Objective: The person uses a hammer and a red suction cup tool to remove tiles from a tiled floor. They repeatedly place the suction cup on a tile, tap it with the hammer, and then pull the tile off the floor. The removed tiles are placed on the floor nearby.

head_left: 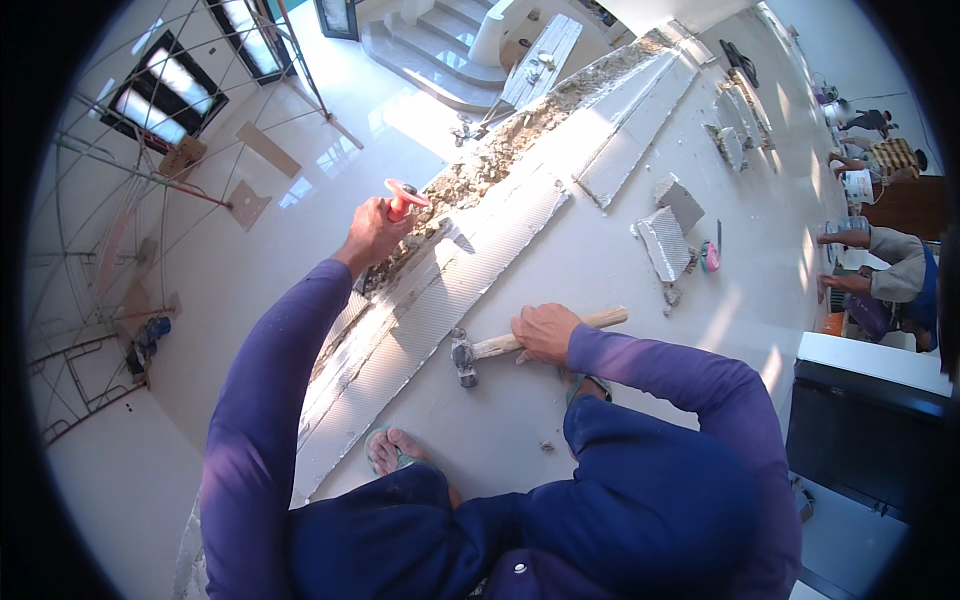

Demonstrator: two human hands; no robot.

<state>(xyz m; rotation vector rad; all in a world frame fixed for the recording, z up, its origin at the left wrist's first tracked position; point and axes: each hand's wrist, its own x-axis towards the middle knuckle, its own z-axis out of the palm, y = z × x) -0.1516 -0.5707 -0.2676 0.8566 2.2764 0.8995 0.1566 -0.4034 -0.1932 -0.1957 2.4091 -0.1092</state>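
Note:
My left hand (376,232) is closed around the orange-red grip of a chisel with a round hand guard (404,196). It is over the broken edge of the floor, where rough mortar (487,160) is exposed. My right hand (546,332) wraps the wooden handle of a hammer (463,357), whose metal head points left, low over the pale floor. Whether the head touches the floor I cannot tell. Between the hands runs a long strip of ridged-back tile (480,255) along the broken edge.
Broken tile pieces (663,243) and a pink tape measure (710,256) lie to the right. More slabs (735,120) are farther off. Scaffolding (140,165) rises at the left, beyond a lower floor. Curved steps (430,55) stand at the back. People (890,262) sit at the far right.

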